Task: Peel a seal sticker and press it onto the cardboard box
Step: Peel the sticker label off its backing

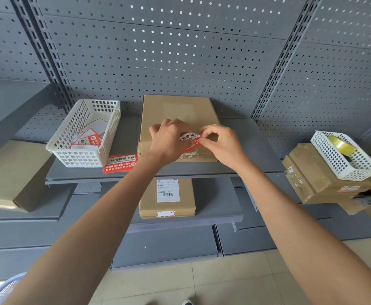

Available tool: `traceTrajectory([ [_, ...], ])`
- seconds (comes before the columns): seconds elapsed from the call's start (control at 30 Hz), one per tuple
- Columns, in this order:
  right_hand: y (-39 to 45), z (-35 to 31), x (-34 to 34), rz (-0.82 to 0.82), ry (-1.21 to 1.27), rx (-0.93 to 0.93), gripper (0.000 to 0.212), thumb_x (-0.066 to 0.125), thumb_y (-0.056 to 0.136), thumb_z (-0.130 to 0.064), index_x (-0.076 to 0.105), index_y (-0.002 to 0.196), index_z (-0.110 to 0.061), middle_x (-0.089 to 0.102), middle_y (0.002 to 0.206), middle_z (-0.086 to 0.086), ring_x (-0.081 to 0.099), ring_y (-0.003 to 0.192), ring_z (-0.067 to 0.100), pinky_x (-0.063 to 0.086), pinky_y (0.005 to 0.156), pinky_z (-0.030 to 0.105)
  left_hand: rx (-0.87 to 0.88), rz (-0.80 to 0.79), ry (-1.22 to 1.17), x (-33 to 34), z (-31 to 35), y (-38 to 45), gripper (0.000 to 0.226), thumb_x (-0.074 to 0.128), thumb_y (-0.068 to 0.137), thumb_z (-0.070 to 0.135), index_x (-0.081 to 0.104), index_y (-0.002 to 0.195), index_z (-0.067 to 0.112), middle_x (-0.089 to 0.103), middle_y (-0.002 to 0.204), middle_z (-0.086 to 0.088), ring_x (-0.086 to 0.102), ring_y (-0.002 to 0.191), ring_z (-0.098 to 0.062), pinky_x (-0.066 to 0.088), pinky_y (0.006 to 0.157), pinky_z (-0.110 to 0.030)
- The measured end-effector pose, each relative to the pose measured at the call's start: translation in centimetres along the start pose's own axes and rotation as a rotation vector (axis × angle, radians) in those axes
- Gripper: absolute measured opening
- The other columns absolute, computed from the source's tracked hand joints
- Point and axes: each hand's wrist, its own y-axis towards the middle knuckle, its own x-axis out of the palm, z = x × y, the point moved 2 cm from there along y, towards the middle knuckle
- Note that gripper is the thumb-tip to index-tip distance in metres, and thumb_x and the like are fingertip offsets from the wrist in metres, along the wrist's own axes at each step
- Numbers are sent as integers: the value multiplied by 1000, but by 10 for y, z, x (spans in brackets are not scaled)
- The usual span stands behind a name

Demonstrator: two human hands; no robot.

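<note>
A flat cardboard box [175,111] lies on the grey upper shelf [123,170] in front of me. Over its near edge, a red and white seal sticker [190,140] is held between both hands. My left hand [168,139] grips the sticker's left part, its fingers curled over the box top. My right hand [221,142] pinches the sticker's right end between thumb and forefinger. White torn sticker remains [190,154] show on the box's front face below the sticker.
A white basket [79,155] with several stickers stands left of the box, and a red sticker stack [120,164] lies beside it. A labelled box [167,199] sits on the lower shelf. At right, a basket with a tape roll [342,146] tops stacked boxes [316,179].
</note>
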Motion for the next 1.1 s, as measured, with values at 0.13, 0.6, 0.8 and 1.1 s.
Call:
traceTrajectory([
  [0.13,-6,4,0,24,21,-6,12,82,79,-20,71,85,-19,69,118,-6,59,113,7,34,95,7,-11,14,-31,1,2,-1,19,64,87,54,71,96,39,64,116,13,50,116,-22,28,97,-46],
  [0.6,-10,9,1,54,-90,-101,15,80,80,-14,70,90,-11,68,119,4,61,115,21,38,97,21,-1,-16,-25,0,3,-4,17,61,89,51,69,97,38,62,123,13,48,120,-23,26,100,-48],
  [0.8,-11,7,3,42,-87,-67,7,74,86,-15,70,80,-15,68,121,2,58,117,17,35,98,20,-14,-30,-22,0,4,-4,10,60,89,41,68,94,40,61,122,14,47,119,-22,25,100,-47],
  [1.1,-12,4,2,12,-96,-60,11,72,86,-15,66,78,-20,66,126,-1,54,120,15,28,92,13,-3,2,-25,2,2,-5,20,59,89,54,70,97,39,63,121,14,49,116,-22,26,98,-45],
])
